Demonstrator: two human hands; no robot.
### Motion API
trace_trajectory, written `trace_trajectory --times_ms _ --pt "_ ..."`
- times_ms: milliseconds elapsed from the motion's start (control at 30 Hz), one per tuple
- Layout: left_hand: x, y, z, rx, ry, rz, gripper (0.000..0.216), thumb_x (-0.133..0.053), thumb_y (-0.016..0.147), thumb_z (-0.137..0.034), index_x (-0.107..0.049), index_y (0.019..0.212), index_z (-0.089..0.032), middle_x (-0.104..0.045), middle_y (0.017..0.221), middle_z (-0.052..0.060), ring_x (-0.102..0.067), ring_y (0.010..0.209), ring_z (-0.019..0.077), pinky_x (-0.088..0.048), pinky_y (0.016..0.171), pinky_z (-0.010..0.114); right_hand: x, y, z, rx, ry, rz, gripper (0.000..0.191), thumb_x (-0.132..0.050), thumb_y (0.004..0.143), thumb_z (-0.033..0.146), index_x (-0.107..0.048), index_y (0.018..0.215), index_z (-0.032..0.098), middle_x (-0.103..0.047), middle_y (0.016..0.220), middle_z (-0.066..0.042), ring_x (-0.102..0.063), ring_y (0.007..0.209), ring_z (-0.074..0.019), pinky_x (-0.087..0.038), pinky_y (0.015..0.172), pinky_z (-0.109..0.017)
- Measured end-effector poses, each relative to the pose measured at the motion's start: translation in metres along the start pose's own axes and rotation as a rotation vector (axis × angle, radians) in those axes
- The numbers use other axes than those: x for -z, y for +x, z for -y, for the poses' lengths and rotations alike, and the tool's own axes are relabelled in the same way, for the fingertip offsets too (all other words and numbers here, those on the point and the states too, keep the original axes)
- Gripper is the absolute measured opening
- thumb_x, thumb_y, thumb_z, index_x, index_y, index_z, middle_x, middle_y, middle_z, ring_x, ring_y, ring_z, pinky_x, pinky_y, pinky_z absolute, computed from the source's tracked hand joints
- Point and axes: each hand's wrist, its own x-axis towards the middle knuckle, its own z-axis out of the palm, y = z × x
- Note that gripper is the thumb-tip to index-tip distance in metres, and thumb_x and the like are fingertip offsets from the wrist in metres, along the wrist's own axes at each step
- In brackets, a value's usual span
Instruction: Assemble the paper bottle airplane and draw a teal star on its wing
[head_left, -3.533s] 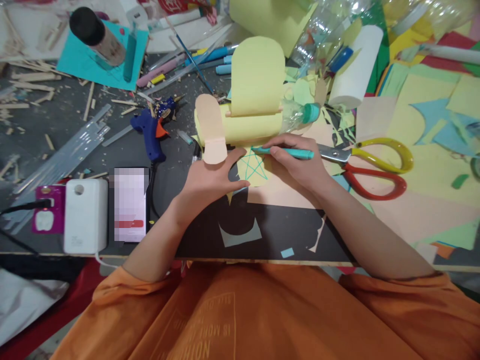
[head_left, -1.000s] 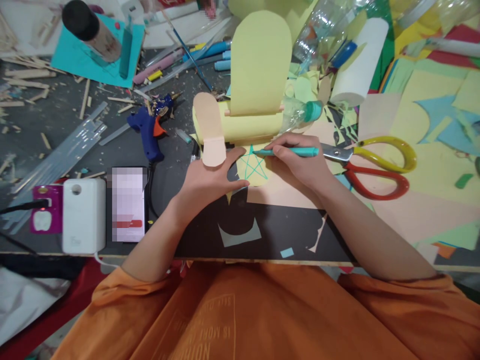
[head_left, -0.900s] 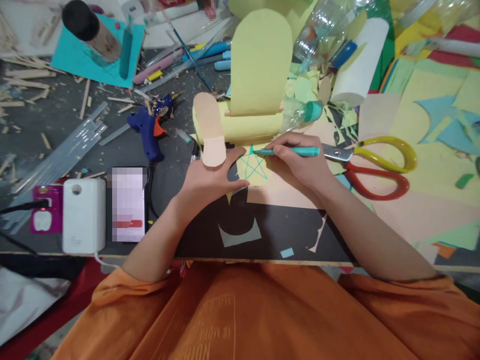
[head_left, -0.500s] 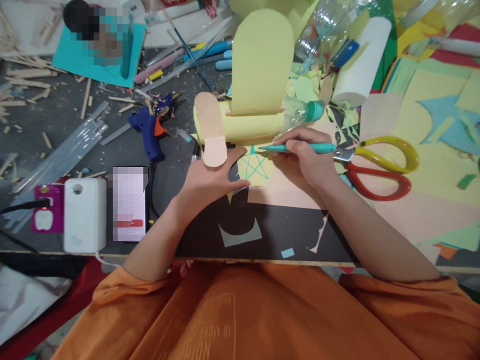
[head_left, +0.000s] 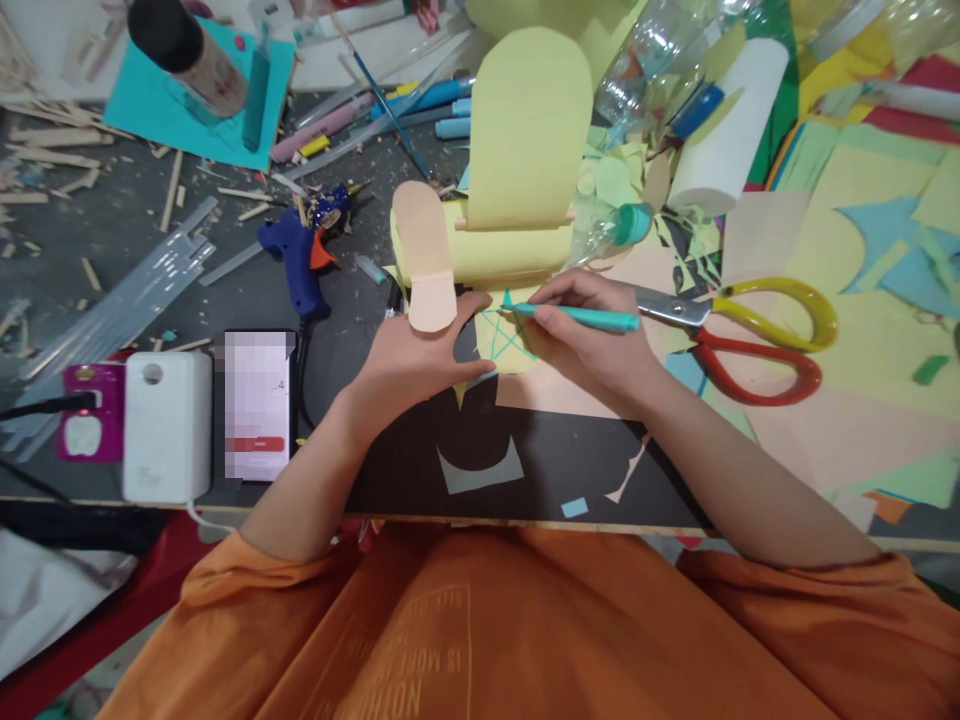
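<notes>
Overall, the dark table (head_left: 341,345) is heavily littered, with wood sticks and clear rods to the left and layered coloured paper to the right. Largest of the items before the person is the yellow-wrapped bottle (head_left: 510,255), lying on its side just beyond the hands, green-capped end to the right; a tall rounded yellow flap (head_left: 529,125) rises from it on the far side. Scissors (head_left: 697,313) with one yellow and one red handle lie just right of the right hand, handles pointing right.

Left hand (head_left: 409,360): thumb and forefinger spread in a wide C, tips at the left edge of a small yellow paper piece. A peach strip (head_left: 421,235) with rounded ends lies across the bottle's left end, its near end overlapping this hand. Right hand (head_left: 604,350): fingers closed narrowly around a teal marker, writing end directed left.

A white roll (head_left: 739,125) is noted far right. To the left are a phone (head_left: 259,400), screen partly blurred, a white power bank (head_left: 166,425) beside it, and a blue glue gun (head_left: 296,260) farther off.

Among the smaller items, the teal marker (head_left: 600,318) slants slightly, its tip at the upper part of a star outline. That star is drawn on the yellow paper piece (head_left: 514,345), located between the two hands, on the near side of the bottle. The star's far point is filled in. Smallest recorded: a light blue scrap (head_left: 574,507) by the near table edge.
</notes>
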Motion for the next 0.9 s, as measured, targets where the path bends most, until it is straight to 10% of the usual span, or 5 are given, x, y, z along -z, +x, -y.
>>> trace_trajectory --times_ms 900 --pt "0.001 0.002 -0.002 0.042 0.016 0.038 0.066 -0.066 0.087 -0.054 -0.044 0.147 -0.04 -0.063 0.133 -0.003 -0.063 0.116 0.0217 -0.045 0.094 0.027 -0.001 -0.001 0.001 0.034 -0.155 0.001 0.015 -0.066 0.08 0.027 -0.06 0.068 0.021 -0.06 0.064 0.003 -0.052 0.062 -0.0122 -0.041 0.06 -0.029"
